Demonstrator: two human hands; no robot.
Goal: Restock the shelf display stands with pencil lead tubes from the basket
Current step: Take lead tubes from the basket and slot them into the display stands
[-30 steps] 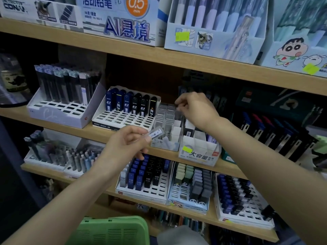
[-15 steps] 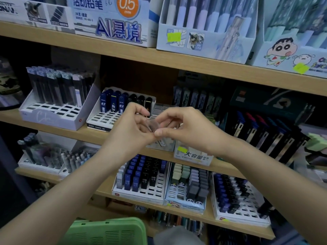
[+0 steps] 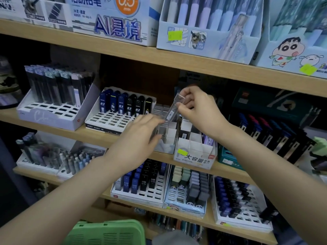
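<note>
**One tube in hand at the clear stand**

There are two hands, one clear tube held, and one green basket at the near edge. Three shelf boards show; the middle one carries the clear stand. Left of that stand a white stand holds six dark tubes in its far row, three blue and three black.

The right hand pinches the clear tube near its top between thumb and fingers. The tube is tilted, with its lower end over the clear stand's rows. The left hand is loosely spread with the fingers slightly bent. Nothing shows in it, and its fingertips lie at the clear stand's left side.

The left fingers are blurred, so whether they touch the stand is unclear. The count of clear tubes already in that stand cannot be made out. The basket is cut off by the frame and its contents are hidden.
</note>
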